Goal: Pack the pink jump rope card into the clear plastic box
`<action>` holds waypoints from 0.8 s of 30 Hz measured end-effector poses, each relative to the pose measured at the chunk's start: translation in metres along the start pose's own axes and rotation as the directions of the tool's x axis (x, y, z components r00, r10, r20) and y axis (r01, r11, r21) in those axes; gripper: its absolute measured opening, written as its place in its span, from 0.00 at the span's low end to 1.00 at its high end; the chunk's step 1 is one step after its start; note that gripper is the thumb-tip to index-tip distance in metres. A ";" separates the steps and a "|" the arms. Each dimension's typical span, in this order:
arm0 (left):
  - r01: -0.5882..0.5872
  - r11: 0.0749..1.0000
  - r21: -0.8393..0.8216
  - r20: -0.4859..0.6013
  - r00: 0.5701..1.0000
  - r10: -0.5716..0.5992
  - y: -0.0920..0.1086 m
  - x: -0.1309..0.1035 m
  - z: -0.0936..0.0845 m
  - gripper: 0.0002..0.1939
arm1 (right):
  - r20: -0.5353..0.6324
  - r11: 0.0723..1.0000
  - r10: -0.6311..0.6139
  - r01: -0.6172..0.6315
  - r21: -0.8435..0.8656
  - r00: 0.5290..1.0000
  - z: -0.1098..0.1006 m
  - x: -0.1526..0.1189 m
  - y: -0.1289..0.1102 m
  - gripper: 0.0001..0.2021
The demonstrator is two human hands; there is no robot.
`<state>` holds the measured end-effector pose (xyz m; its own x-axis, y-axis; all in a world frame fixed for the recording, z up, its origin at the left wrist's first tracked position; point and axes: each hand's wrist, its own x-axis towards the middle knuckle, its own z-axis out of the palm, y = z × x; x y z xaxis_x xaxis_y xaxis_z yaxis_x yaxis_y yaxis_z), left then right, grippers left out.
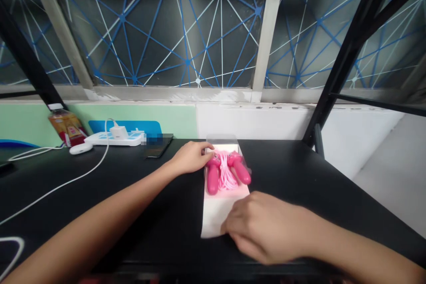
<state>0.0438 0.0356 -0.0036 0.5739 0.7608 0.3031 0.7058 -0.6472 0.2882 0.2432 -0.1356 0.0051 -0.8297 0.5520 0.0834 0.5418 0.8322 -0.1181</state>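
A skipping rope (227,177) with two pink handles and a bundled pale pink cord lies on a white and pink card (218,215). The card's far part sits in a clear plastic box (221,138), and its near part sticks out towards me. My left hand (192,156) is closed at the box's far left edge, thumb and fingers next to the left handle. At the card's near right corner, my right hand (261,226) is closed with its fingertips on the card. Its palm side is hidden.
On the black table (286,168), a dark phone (159,146) lies left of the box. A white power strip (133,139) with a charger (119,132) and cable, and a bottle (67,126), stand at the back left. Black metal posts (346,57) rise at both sides.
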 end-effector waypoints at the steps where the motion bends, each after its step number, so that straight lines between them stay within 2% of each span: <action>1: 0.012 1.000 0.011 0.007 1.000 -0.012 -0.002 0.010 0.000 0.15 | 0.018 0.999 -0.029 0.028 0.040 0.999 -0.003 -0.002 -0.004 0.05; 5: -0.006 0.998 0.062 0.029 1.000 0.004 -0.012 0.042 0.005 0.15 | 0.093 0.982 -0.097 0.080 0.174 0.991 -0.011 -0.010 -0.011 0.07; 9: -0.074 0.996 0.052 0.003 0.997 0.074 -0.016 0.045 0.001 0.17 | 0.051 0.942 -0.094 0.072 0.329 0.994 -0.028 -0.012 0.007 0.15; 11: -0.131 0.989 0.066 -0.061 0.989 0.135 -0.012 0.034 -0.007 0.17 | -0.024 0.950 0.026 -0.018 0.311 0.999 -0.037 -0.011 0.027 0.12; 13: -0.140 0.985 0.099 -0.056 0.988 0.146 -0.004 0.016 -0.017 0.16 | -0.140 0.972 0.183 -0.157 0.174 0.973 -0.039 -0.011 0.050 0.11; 15: -0.147 0.984 0.104 0.036 0.989 0.144 0.002 -0.004 -0.023 0.16 | -0.290 0.937 0.342 -0.349 0.026 0.894 -0.030 -0.010 0.072 0.12; 17: -0.119 0.990 0.079 0.104 0.988 0.111 0.006 -0.022 -0.025 0.20 | -0.347 0.880 0.441 -0.474 -0.011 0.828 -0.012 -0.007 0.087 0.16; 20: -0.122 0.992 0.034 0.184 0.976 0.114 0.004 -0.037 -0.017 0.25 | -0.318 0.863 0.494 -0.501 0.065 0.809 0.016 -0.001 0.094 0.26; 24: -0.119 0.989 -0.093 0.215 0.967 0.137 -0.004 -0.040 -0.001 0.21 | -0.315 0.867 0.491 -0.417 0.273 0.812 0.032 0.007 0.091 0.21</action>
<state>0.0174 0.0076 -0.0158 0.7409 0.6576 0.1367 0.5908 -0.7348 0.3331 0.2825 -0.0580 -0.0371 -0.3657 0.8733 0.3219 0.7792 0.4764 -0.4073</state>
